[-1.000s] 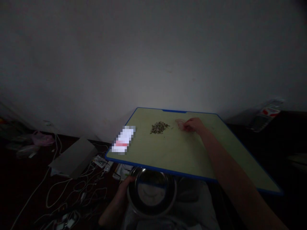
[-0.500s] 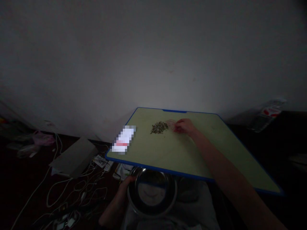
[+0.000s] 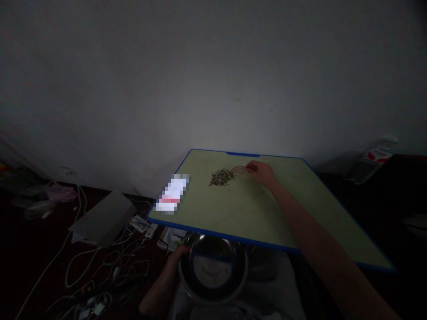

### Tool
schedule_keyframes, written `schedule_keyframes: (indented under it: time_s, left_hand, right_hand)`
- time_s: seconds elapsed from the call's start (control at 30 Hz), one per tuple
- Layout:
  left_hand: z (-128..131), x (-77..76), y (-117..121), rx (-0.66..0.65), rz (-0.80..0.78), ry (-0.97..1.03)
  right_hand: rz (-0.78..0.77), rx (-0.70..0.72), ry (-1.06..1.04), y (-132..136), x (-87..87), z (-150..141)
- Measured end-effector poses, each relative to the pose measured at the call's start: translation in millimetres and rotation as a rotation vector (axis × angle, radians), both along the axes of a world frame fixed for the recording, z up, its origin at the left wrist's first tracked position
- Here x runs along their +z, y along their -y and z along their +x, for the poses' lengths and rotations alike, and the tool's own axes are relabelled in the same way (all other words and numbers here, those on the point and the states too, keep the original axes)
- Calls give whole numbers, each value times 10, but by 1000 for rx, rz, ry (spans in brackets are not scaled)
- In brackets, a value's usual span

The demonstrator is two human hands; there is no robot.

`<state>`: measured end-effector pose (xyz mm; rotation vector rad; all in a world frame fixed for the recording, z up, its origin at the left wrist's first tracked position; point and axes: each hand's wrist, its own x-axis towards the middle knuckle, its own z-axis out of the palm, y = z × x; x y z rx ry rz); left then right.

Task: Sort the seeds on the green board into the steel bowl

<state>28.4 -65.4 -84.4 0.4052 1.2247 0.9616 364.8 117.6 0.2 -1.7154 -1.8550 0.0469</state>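
Observation:
My right hand [image 3: 260,172] reaches over a pale green board [image 3: 260,209] with a blue rim. Its fingers pinch a thin, see-through pinkish piece with a curved edge [image 3: 239,170], perhaps plastic; its exact kind is unclear. The tip of that piece lies at the right side of a spread pile of small dark grains or seeds [image 3: 222,177]. Below the board's near edge, my left hand [image 3: 173,262] grips the left rim of a shiny metal bowl [image 3: 213,271], which rests over my lap. The left fingers are partly hidden by the bowl.
A lit, blurred-out phone [image 3: 171,195] lies on the board's left side. On the floor at left are a grey box [image 3: 102,218], tangled white cables [image 3: 116,262] and a pink plastic bag [image 3: 60,192]. A pale wall [image 3: 213,89] stands behind the board. The room is dim.
My right hand has moved left with the see-through piece, up to the pile's right edge, and its wrist has lifted slightly. The left hand and bowl have barely moved.

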Motion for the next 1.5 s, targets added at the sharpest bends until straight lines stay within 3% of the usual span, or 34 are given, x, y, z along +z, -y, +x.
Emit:
schedule_keyframes:
  time_s: [0.37,0.73,0.9,1.1,1.37,1.5]
  left_hand:
    - [32,31,41,-18,-31,12]
    - [45,21,53,-33,-46,30]
    - [50,41,65,-41,-55,41]
    - [30,60,49,-32,-24,31]
    - [34,-19,31,-19,-82,42]
    - [29,-15,39,5,-64,25]
  right_hand:
    - [-36,84,71,38,97,17]
    - [-128,94,-122,7,113,146]
    - [-252,39,-300,-24,60,260]
    - [-430,124,-541,31,58,223]
    - [-604,213,-567,110,134,81]
    - [-614,232,-595,129,146,63]
